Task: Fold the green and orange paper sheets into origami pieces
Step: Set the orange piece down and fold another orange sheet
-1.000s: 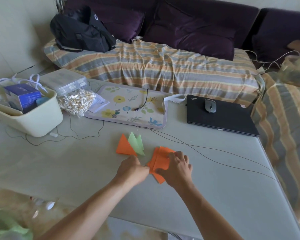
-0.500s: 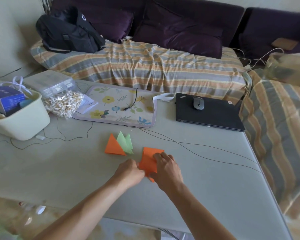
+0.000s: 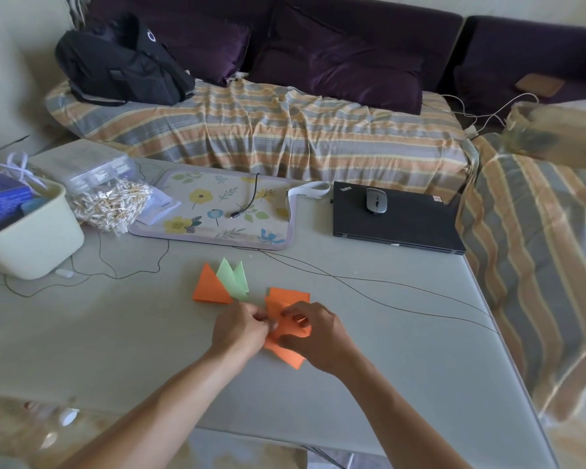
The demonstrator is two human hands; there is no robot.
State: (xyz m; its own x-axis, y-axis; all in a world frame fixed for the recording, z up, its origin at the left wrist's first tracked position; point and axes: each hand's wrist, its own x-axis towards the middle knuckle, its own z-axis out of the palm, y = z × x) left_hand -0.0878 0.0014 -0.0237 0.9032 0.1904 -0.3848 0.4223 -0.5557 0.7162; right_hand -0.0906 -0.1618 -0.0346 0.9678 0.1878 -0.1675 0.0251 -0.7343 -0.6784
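Orange paper sheet (image 3: 286,306), flat on the grey table (image 3: 115,340) half a second ago, now lifts at its flap, pinched by curled left hand (image 3: 241,328) and right hand (image 3: 313,335) fingers, so another fold looks underway.

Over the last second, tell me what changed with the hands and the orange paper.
Both hands went from pressing the orange sheet flat to curling their fingers onto it: left hand pinches its left edge, right hand lifts a flap. The finished orange triangle and green folded piece stayed put beside each other.
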